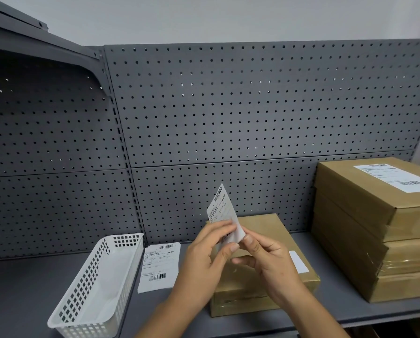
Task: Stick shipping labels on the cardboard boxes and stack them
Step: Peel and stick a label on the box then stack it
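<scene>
1. Currently peeling: both hands are holding one shipping label (222, 208) up above the single box (262, 225). The label is standing nearly upright, barcode end on top.
2. Grip: the left hand (204, 254) is pinching the label's lower edge between thumb and fingers. The right hand (269, 262) is pinching the lower right corner in a narrow fingertip grip, and looks to be working the backing loose. Can't tell how far the backing is off.
3. The single box is sitting on the shelf (33, 289) directly under the hands. Its top is showing bare apart from a small white patch (299, 262) near the right edge. Judging it as the one taking this label.
4. The next move is calling for stripping the backing, laying the label flat inside the box-top edges and smoothing it down. The box is then going onto the stack (374, 215) at right, whose top box is already carrying a label (396, 176).
5. Room: the stack is sitting near the box's right side with a gap between.
6. A spare label (160, 264) is lying flat just left of the box, with the white basket (99, 276) just beside it.
7. The pegboard (228, 106) is closing off the back, so open room is lying above and toward the front shelf edge.
</scene>
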